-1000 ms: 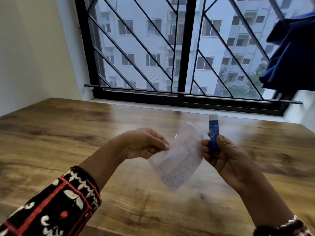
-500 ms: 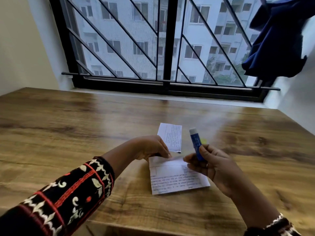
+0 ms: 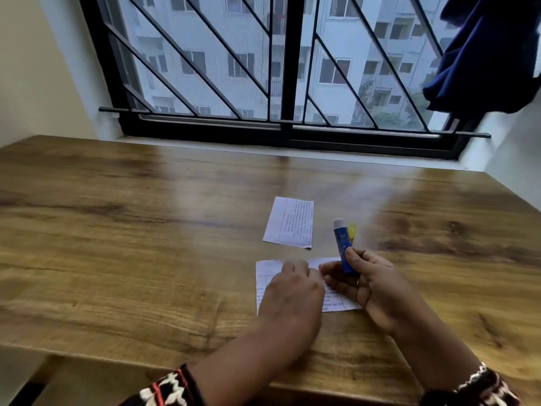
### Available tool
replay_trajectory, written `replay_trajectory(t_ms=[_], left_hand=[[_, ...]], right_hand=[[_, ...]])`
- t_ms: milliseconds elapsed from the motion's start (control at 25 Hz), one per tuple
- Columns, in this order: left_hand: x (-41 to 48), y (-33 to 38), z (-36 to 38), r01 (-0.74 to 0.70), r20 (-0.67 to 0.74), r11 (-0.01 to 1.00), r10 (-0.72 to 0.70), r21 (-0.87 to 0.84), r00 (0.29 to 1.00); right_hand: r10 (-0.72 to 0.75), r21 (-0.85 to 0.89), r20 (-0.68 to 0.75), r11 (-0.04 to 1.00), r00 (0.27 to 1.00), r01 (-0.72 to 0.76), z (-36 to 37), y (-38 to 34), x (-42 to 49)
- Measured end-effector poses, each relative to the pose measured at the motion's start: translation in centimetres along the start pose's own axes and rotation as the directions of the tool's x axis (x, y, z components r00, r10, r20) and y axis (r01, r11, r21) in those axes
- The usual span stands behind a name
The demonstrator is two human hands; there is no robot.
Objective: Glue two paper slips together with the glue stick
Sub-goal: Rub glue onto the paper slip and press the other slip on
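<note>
Two white paper slips with printed text lie on the wooden table (image 3: 146, 244). The far slip (image 3: 289, 222) lies free. The near slip (image 3: 268, 276) lies flat under my left hand (image 3: 292, 291), which rests palm down on it and hides its middle. My right hand (image 3: 369, 285) holds a blue glue stick (image 3: 342, 244) upright, its white tip up and uncapped, just right of the near slip. A yellow cap (image 3: 352, 230) shows behind the stick on the table.
A barred window (image 3: 281, 83) runs along the table's far edge. Dark blue cloth (image 3: 486, 54) hangs at the upper right. Walls close in on the left and right.
The near slip went from being held in the air to lying flat on the table. My left hand moved from pinching its edge to lying over it. The glue stick stayed upright in my right hand.
</note>
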State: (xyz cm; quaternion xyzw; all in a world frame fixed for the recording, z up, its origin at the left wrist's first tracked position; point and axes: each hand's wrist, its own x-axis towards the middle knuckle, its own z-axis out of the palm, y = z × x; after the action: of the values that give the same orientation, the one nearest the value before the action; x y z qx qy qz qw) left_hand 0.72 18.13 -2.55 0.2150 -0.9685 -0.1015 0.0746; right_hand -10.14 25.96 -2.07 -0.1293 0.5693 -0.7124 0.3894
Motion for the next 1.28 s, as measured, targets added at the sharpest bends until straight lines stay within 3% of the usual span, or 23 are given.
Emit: replay_trajectory(t_ms=[320, 520, 720, 920, 1280], left_hand=[[0.0, 0.2, 0.2, 0.013, 0.163, 0.996, -0.027, 0.083, 0.986], [-0.1, 0.6, 0.5, 0.012, 0.209, 0.995, -0.032, 0.095, 0.977], [0.1, 0.4, 0.3, 0.001, 0.256, 0.999, -0.013, 0.047, 0.967], [0.2, 0.2, -0.1, -0.030, 0.241, 0.998, 0.014, 0.064, 0.971], [0.1, 0.2, -0.2, -0.052, 0.241, 0.995, 0.030, 0.084, 0.970]], right_hand=[[-0.126, 0.131, 0.090, 0.985, 0.988, 0.114, -1.3, -3.8, 0.5], [-0.228, -0.171, 0.333, 0.940, 0.915, 0.296, 2.2, -5.6, 3.7], [-0.100, -0.521, 0.577, 0.719, 0.811, 0.460, 6.2, -4.1, 5.6], [-0.024, -0.595, 0.625, 0.633, 0.780, 0.495, 7.4, -2.4, 6.5], [-0.021, -0.643, 0.621, 0.558, 0.784, 0.524, 7.5, -2.1, 6.7]])
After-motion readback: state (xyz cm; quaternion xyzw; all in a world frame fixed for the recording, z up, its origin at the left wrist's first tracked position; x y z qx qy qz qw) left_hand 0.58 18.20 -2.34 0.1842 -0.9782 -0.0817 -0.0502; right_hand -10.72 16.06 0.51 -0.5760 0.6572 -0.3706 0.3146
